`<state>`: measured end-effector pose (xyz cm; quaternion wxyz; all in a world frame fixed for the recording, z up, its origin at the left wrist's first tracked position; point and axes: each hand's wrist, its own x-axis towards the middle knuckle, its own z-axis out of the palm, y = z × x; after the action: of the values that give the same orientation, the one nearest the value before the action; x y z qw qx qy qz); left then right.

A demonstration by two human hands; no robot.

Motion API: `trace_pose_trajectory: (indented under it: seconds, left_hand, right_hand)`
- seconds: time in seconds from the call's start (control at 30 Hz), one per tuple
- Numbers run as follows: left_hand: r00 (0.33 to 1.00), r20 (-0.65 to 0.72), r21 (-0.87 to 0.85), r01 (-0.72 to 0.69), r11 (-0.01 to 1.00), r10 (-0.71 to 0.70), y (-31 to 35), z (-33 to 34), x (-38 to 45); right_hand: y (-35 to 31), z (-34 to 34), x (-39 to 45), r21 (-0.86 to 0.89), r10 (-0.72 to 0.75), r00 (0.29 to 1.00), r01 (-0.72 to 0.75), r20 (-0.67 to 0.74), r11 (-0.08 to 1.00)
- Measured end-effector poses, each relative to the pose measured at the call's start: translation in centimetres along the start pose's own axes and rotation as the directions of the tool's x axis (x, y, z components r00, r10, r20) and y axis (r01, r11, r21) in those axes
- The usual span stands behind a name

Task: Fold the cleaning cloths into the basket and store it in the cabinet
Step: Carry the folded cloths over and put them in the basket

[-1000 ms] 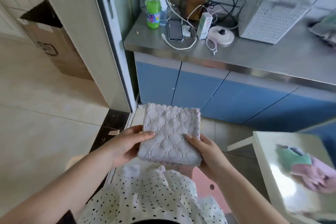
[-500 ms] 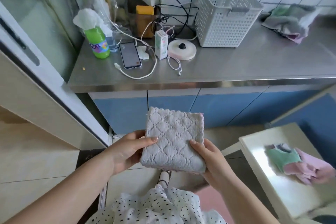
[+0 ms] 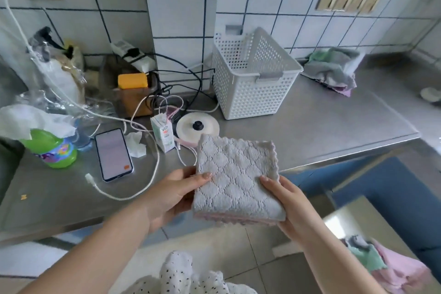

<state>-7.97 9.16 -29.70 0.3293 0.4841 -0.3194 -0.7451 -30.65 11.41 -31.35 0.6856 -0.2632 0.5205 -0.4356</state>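
A folded grey quilted cloth (image 3: 235,178) with a pink underside is held flat between both hands over the front edge of the steel counter (image 3: 322,124). My left hand (image 3: 174,194) grips its left edge, my right hand (image 3: 288,200) its lower right corner. The white perforated basket (image 3: 250,79) stands upright on the counter behind the cloth, and no cloths show inside it. A heap of unfolded grey, green and pink cloths (image 3: 334,68) lies on the counter to the basket's right. More pink and green cloths (image 3: 386,265) lie on a white table at the lower right.
Left of the basket the counter holds a phone (image 3: 113,154), a white charging cable (image 3: 133,174), a small carton (image 3: 163,135), a round white lid (image 3: 198,127), a green bottle (image 3: 53,150) and tangled black cords. Blue cabinet fronts (image 3: 358,174) run below the counter.
The view has risen and moved closer to the counter. Both hands have carried the folded cloth up from in front of the blue cabinet doors to the counter's front edge, nearer the basket.
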Motion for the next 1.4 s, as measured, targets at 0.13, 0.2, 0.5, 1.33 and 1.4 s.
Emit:
trace_pose_trajectory:
  seconds: [0.13, 0.2, 0.5, 1.33, 1.4]
  left_hand:
    - [0.999, 0.031, 0.037, -0.046, 0.998, 0.045, 4.9, 0.5, 3.4]
    - [0.997, 0.056, 0.065, -0.061, 0.996, 0.058, 7.3, 0.7, 5.3]
    - [0.978, 0.155, 0.069, -0.153, 0.986, 0.141, 15.5, 2.6, 11.7]
    - [0.849, -0.522, 0.044, -0.072, 0.996, 0.085, 27.5, 7.4, 39.4]
    - [0.811, -0.582, 0.051, -0.047, 0.998, 0.068, 26.2, 6.5, 42.1]
  right_hand:
    - [-4.8, 0.2, 3.2, -0.031, -0.043, 0.999, 0.042, -0.029, 0.999]
    - [-7.0, 0.3, 4.8, -0.027, -0.066, 0.996, 0.065, -0.054, 0.998]
    - [-16.9, 0.3, 10.4, -0.061, -0.153, 0.988, 0.154, 0.01, 0.986]
    - [-33.7, -1.2, 43.1, -0.528, 0.04, 0.999, -0.052, -0.034, 0.847]
    - [-32.2, -1.2, 45.0, -0.543, 0.077, 0.994, -0.106, -0.077, 0.833]
